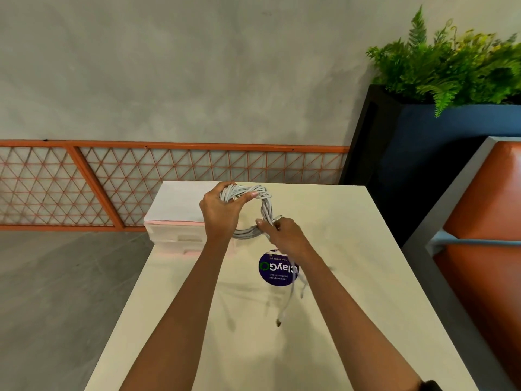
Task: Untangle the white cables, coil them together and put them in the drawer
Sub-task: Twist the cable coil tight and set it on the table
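Working over the pale table (352,249), we hold the coil of white cables (267,211) above its far end, with the small white drawer unit (174,213) just to the left, nearest our left hand (220,215). That hand grips the coil's far-left arc, thumb laid across the strands; our right hand (287,237) pinches the near-right side. Loose tails (282,313) hang toward us from it, blurred, perhaps three ends, not yet wound in.
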Motion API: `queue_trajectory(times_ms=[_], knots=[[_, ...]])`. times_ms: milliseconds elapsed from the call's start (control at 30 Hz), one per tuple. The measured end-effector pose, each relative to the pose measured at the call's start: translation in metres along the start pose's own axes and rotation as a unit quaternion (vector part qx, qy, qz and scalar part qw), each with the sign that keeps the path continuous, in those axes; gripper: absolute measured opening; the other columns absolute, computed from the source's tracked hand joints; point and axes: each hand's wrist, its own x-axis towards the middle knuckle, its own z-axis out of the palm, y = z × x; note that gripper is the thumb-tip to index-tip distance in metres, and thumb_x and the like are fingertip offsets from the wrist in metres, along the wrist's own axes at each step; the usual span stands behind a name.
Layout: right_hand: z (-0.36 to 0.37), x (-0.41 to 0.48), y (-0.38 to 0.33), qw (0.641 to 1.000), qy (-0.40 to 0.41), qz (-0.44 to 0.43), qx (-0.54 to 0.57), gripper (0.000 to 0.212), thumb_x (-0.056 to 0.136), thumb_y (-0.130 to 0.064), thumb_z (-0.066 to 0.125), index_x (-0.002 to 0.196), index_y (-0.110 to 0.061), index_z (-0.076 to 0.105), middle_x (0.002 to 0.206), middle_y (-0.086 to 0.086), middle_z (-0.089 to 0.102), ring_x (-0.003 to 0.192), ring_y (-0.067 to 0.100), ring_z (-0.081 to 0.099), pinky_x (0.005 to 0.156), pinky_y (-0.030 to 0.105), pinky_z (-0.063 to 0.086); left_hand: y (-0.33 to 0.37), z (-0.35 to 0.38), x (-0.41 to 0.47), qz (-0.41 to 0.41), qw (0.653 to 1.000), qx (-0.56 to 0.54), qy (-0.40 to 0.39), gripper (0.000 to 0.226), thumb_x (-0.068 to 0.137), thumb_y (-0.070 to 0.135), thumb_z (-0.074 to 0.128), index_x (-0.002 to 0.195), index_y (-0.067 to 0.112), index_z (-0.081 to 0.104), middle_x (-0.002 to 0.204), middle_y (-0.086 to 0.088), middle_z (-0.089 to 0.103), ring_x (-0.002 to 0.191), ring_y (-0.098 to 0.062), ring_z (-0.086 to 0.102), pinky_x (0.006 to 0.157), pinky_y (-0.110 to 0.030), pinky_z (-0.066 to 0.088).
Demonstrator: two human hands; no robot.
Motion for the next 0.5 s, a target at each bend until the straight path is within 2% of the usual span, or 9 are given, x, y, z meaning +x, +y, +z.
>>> queue_trajectory(times_ms=[33, 100, 167, 200, 267, 300, 367, 433, 500], knots=[[0.001, -0.002, 0.002, 0.995, 0.040, -0.029, -0.092, 0.053, 0.092, -0.056, 0.045, 0.083, -0.005, 0.057, 0.075, 0.010, 0.058, 0.069, 0.027, 0.056, 0.063, 0.034, 0.041, -0.001, -0.001, 0.001, -0.008, 1.000, -0.008, 0.009, 0.040, 0.062, 0.030, 0.089, 0.090, 0.011, 0.069, 0.078, 0.005, 0.069, 0.074, -0.014, 0.067, 0.071, -0.017, 0.053], [0.005, -0.012, 0.004, 0.952, 0.139, -0.071, -0.265, 0.066, 0.090, -0.064, 0.019, 0.098, -0.010, 0.055, 0.088, 0.009, 0.064, 0.083, 0.032, 0.061, 0.063, 0.033, 0.037, -0.001, -0.003, 0.003, -0.014, 0.999, -0.020, 0.026, 0.033, 0.063, 0.028, 0.088, 0.085, 0.016, 0.067, 0.072, 0.010, 0.066, 0.069, -0.011, 0.065, 0.065, -0.011, 0.049], [0.007, -0.020, 0.007, 0.920, 0.183, -0.123, -0.325, 0.082, 0.078, -0.066, -0.005, 0.106, -0.013, 0.052, 0.090, 0.006, 0.066, 0.084, 0.031, 0.063, 0.061, 0.031, 0.034, -0.001, -0.005, 0.007, -0.019, 0.999, -0.027, 0.036, 0.032, 0.064, 0.028, 0.088, 0.083, 0.014, 0.067, 0.071, 0.010, 0.066, 0.066, -0.007, 0.063, 0.060, -0.006, 0.047], [0.007, -0.021, 0.008, 0.918, 0.182, -0.137, -0.324, 0.081, 0.079, -0.065, -0.005, 0.107, -0.013, 0.051, 0.089, 0.007, 0.067, 0.083, 0.032, 0.063, 0.061, 0.032, 0.035, -0.001, -0.006, 0.009, -0.023, 0.999, -0.029, 0.040, 0.033, 0.064, 0.029, 0.088, 0.084, 0.012, 0.069, 0.072, 0.007, 0.067, 0.065, -0.006, 0.062, 0.059, -0.006, 0.046], [0.003, -0.015, 0.010, 0.940, 0.164, -0.142, -0.262, 0.062, 0.092, -0.060, 0.015, 0.100, -0.013, 0.053, 0.084, 0.009, 0.065, 0.079, 0.033, 0.061, 0.061, 0.033, 0.035, -0.004, -0.008, 0.012, -0.030, 0.998, -0.032, 0.047, 0.036, 0.063, 0.030, 0.088, 0.086, 0.009, 0.070, 0.075, 0.003, 0.069, 0.064, -0.005, 0.062, 0.058, -0.005, 0.046], [0.001, -0.013, 0.010, 0.958, 0.149, -0.142, -0.201, 0.053, 0.095, -0.057, 0.024, 0.089, -0.014, 0.055, 0.076, 0.007, 0.062, 0.074, 0.031, 0.058, 0.061, 0.032, 0.035, -0.007, -0.009, 0.013, -0.035, 0.997, -0.038, 0.049, 0.036, 0.062, 0.030, 0.089, 0.085, 0.009, 0.071, 0.075, 0.002, 0.070, 0.064, -0.006, 0.062, 0.060, -0.008, 0.048], [-0.005, -0.008, 0.010, 0.984, 0.116, -0.120, -0.063, 0.054, 0.096, -0.056, 0.030, 0.064, -0.017, 0.049, 0.060, 0.000, 0.054, 0.064, 0.023, 0.051, 0.061, 0.031, 0.036, -0.012, -0.011, 0.014, -0.051, 0.996, -0.060, 0.044, 0.034, 0.060, 0.029, 0.090, 0.081, 0.012, 0.071, 0.076, 0.001, 0.072, 0.067, -0.012, 0.064, 0.068, -0.019, 0.054], [-0.011, -0.007, 0.011, 0.993, 0.072, -0.068, 0.056, 0.062, 0.097, -0.056, 0.031, 0.055, -0.015, 0.050, 0.050, -0.006, 0.050, 0.053, 0.014, 0.046, 0.054, 0.026, 0.037, -0.012, -0.012, 0.013, -0.067, 0.993, -0.089, 0.040, 0.029, 0.058, 0.028, 0.091, 0.077, 0.018, 0.070, 0.075, 0.002, 0.072, 0.068, -0.014, 0.065, 0.071, -0.028, 0.056], [-0.018, -0.006, 0.013, 0.983, -0.008, -0.024, 0.180, 0.061, 0.097, -0.055, 0.031, 0.052, -0.016, 0.042, 0.043, -0.006, 0.036, 0.041, 0.010, 0.031, 0.041, 0.019, 0.026, -0.010, -0.012, 0.013, -0.077, 0.989, -0.119, 0.033, 0.028, 0.059, 0.024, 0.091, 0.076, 0.020, 0.069, 0.075, 0.001, 0.072, 0.067, -0.014, 0.064, 0.070, -0.030, 0.056]])
